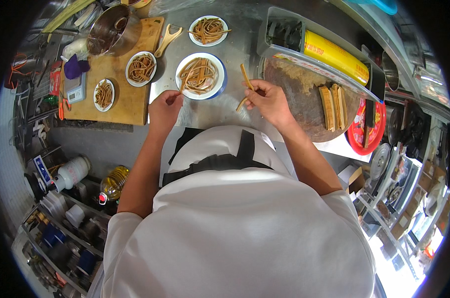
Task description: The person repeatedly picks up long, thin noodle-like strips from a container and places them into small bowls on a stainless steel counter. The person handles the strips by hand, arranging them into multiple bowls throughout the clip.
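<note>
Between the thumb and fingers of my right hand [267, 98] is a thin brown food strip [246, 76], its ends sticking out above and below. My left hand [167, 110] is at the lower left rim of a white bowl [222, 76] that holds a tangle of brown strips [199, 75]; its fingertips pinch the end of one strip. Another white bowl of strips [209, 31] stands farther back. Two smaller ones, a white bowl [155, 70] and a white dish [113, 97], are at the left. Thick brown-edged slabs [333, 108] lie at the right on a round chopping block [303, 119].
A wooden cutting board [128, 108] carries a metal pot [109, 33] and a digital scale [76, 93]. A peeler [168, 40] lies beside it. Over the block's back edge stands a dispenser with a yellow roll [334, 56]. A red tray [379, 128] holds a cleaver at the right.
</note>
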